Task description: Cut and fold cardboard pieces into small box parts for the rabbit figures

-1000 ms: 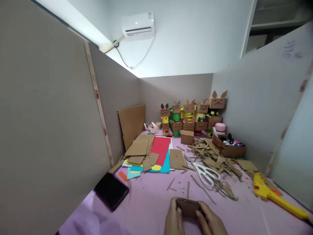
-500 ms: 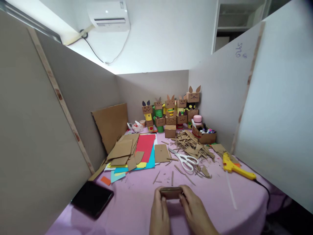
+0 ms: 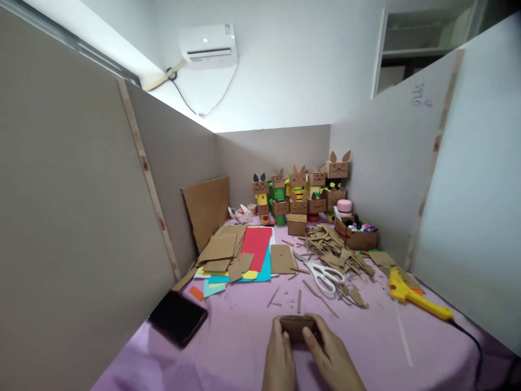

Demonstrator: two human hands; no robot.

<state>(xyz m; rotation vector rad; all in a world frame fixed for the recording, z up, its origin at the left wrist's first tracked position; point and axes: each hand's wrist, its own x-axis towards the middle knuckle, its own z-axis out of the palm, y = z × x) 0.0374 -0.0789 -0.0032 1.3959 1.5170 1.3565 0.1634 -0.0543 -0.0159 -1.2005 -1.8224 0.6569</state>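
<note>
Between my two hands is a small brown cardboard piece (image 3: pixel 298 328), box-like in shape, held above the near edge of the table. My left hand (image 3: pixel 279 353) grips its left end, thumb on the near side. On the right end my right hand (image 3: pixel 328 347) is closed, with the thumb pressed against the near face. Its underside and far side are hidden. Beyond the hands lie thin cardboard strips (image 3: pixel 299 301) and white-handled scissors (image 3: pixel 325 276), open at a slight angle.
A yellow glue gun (image 3: pixel 419 297) with a cord lies at the right, a black tablet-like device (image 3: pixel 178 319) at the left. Cardboard sheets (image 3: pixel 217 247) rest on coloured paper (image 3: pixel 256 241). Cardboard scraps (image 3: pixel 334 247), a box of pens (image 3: pixel 358 239) and several cardboard animal figures (image 3: pixel 298 206) stand behind.
The whole view has shifted, so the scene sits further right and slightly lower. The cardboard piece has tilted, showing more of its near face; my right thumb now presses on that face.
</note>
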